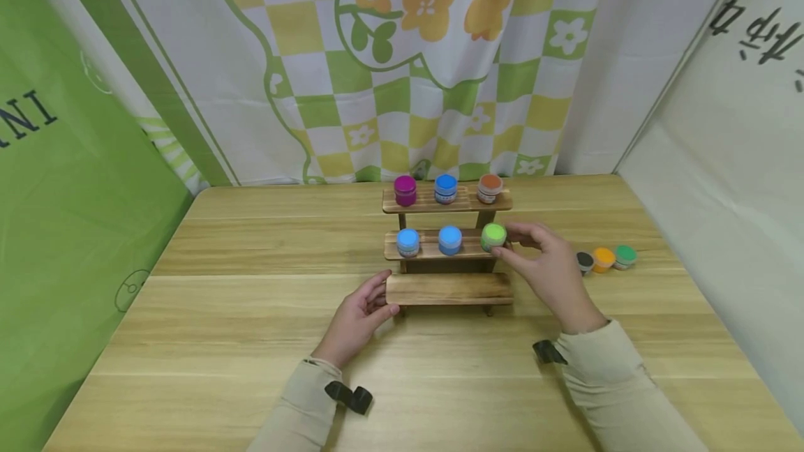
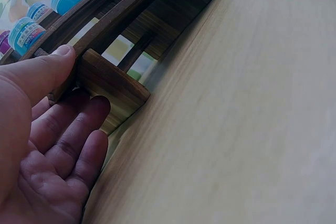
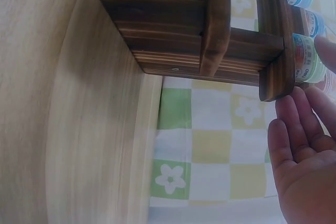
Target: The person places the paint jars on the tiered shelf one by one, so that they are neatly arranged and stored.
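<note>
A three-step wooden display rack (image 1: pixel 449 289) stands on the table. My left hand (image 1: pixel 353 321) holds the left end of its bottom step, with the thumb on the edge in the left wrist view. My right hand (image 1: pixel 554 279) pinches a small jar with a light green lid (image 1: pixel 493 236) at the right end of the middle step. Two light blue jars, one left (image 1: pixel 407 243) and one central (image 1: pixel 449 240), share that step. On the top step are a purple jar (image 1: pixel 405 190), a blue jar (image 1: pixel 446 188) and a brown-orange jar (image 1: pixel 490 187).
Right of the rack, a black jar (image 1: pixel 585 262), an orange jar (image 1: pixel 604 259) and a green jar (image 1: pixel 624 257) sit in a row on the wooden table (image 1: pixel 251 340). A patterned curtain (image 1: pixel 352 89) hangs behind the table's back edge.
</note>
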`<control>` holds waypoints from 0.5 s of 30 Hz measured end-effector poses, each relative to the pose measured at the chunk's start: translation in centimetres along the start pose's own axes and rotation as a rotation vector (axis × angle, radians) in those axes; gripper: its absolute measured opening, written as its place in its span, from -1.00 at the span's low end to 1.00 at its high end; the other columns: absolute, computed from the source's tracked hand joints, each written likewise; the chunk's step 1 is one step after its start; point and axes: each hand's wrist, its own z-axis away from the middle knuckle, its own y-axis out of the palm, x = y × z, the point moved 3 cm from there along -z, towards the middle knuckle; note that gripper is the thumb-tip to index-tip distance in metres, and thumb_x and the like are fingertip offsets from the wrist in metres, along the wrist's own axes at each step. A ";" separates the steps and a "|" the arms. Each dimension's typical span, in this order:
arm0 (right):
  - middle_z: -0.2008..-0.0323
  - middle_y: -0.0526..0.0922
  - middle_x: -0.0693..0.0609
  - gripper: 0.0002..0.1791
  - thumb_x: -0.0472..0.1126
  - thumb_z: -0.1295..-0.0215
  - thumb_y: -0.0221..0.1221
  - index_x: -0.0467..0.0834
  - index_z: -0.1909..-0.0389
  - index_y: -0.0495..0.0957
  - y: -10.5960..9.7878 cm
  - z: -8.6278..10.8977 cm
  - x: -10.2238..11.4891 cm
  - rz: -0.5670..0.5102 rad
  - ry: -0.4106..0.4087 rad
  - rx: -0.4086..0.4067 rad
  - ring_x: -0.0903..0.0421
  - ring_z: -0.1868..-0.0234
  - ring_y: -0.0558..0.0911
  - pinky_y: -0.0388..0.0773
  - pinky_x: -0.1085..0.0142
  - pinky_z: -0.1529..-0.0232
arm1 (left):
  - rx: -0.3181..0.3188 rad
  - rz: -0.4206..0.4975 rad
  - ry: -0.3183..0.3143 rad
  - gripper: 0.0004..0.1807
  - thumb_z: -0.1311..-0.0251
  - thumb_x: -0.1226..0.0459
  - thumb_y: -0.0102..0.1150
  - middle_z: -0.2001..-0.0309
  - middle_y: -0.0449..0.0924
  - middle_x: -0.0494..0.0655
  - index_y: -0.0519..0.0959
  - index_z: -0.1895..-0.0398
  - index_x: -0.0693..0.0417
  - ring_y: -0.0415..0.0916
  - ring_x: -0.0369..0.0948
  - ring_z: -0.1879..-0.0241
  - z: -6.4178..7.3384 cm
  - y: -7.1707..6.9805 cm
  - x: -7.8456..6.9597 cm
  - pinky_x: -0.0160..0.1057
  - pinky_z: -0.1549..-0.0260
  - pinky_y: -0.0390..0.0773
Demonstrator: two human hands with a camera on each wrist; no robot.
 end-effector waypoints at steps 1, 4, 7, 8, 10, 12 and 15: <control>-0.02 0.67 -0.15 -0.51 -0.17 -0.16 0.47 -0.25 -0.09 0.62 0.0 0.0 -0.1 0.001 0.001 0.000 -0.13 -0.04 0.62 0.54 -0.12 -0.10 | -0.001 -0.002 -0.001 -0.28 -0.30 0.22 0.33 -0.26 0.53 0.10 0.30 -0.50 0.02 0.55 -0.05 -0.13 0.0 0.0 0.0 -0.16 -0.17 0.54; -0.04 0.66 -0.15 -0.50 -0.15 -0.17 0.46 -0.24 -0.10 0.62 -0.2 0.1 -0.2 0.001 0.009 0.002 -0.13 -0.04 0.62 0.54 -0.12 -0.08 | -0.001 -0.003 0.001 -0.28 -0.30 0.22 0.33 -0.25 0.53 0.11 0.30 -0.49 0.02 0.55 -0.05 -0.13 0.0 0.0 0.0 -0.15 -0.17 0.54; -0.05 0.67 -0.14 -0.50 -0.13 -0.18 0.46 -0.24 -0.10 0.62 -0.3 0.2 -0.4 0.011 0.014 0.006 -0.11 -0.04 0.62 0.55 -0.07 -0.04 | 0.001 0.002 0.006 -0.29 -0.30 0.22 0.32 -0.25 0.54 0.11 0.30 -0.49 0.01 0.55 -0.05 -0.12 0.0 0.0 0.1 -0.16 -0.16 0.55; -0.05 0.67 -0.13 -0.50 -0.13 -0.18 0.46 -0.24 -0.10 0.62 -0.4 0.3 -0.5 0.017 0.016 0.006 -0.10 -0.03 0.62 0.55 -0.02 -0.03 | 0.001 0.003 0.004 -0.29 -0.30 0.22 0.32 -0.25 0.54 0.11 0.30 -0.49 0.01 0.55 -0.05 -0.12 0.0 0.0 0.1 -0.17 -0.16 0.55; -0.05 0.68 -0.11 -0.50 -0.12 -0.19 0.45 -0.23 -0.10 0.62 -0.5 0.3 -0.7 0.036 0.016 0.006 -0.07 -0.03 0.63 0.56 0.09 0.01 | 0.002 0.004 0.005 -0.29 -0.30 0.22 0.32 -0.25 0.54 0.11 0.30 -0.49 0.00 0.55 -0.06 -0.12 0.0 0.0 0.0 -0.18 -0.15 0.54; -0.05 0.68 -0.10 -0.51 -0.10 -0.19 0.45 -0.23 -0.10 0.63 -0.6 0.4 -0.9 0.052 0.018 0.007 -0.06 -0.02 0.64 0.55 0.15 0.03 | 0.004 0.007 0.003 -0.29 -0.30 0.23 0.32 -0.25 0.54 0.10 0.30 -0.50 0.00 0.55 -0.06 -0.13 0.0 0.0 0.0 -0.18 -0.16 0.54; -0.06 0.68 -0.11 -0.49 -0.05 -0.21 0.43 -0.23 -0.10 0.62 -0.8 0.5 -1.3 0.052 0.029 0.018 -0.09 -0.03 0.63 0.57 0.08 0.00 | 0.006 0.009 0.003 -0.29 -0.30 0.24 0.32 -0.26 0.53 0.10 0.30 -0.50 0.01 0.55 -0.05 -0.13 0.0 0.0 -0.1 -0.17 -0.16 0.54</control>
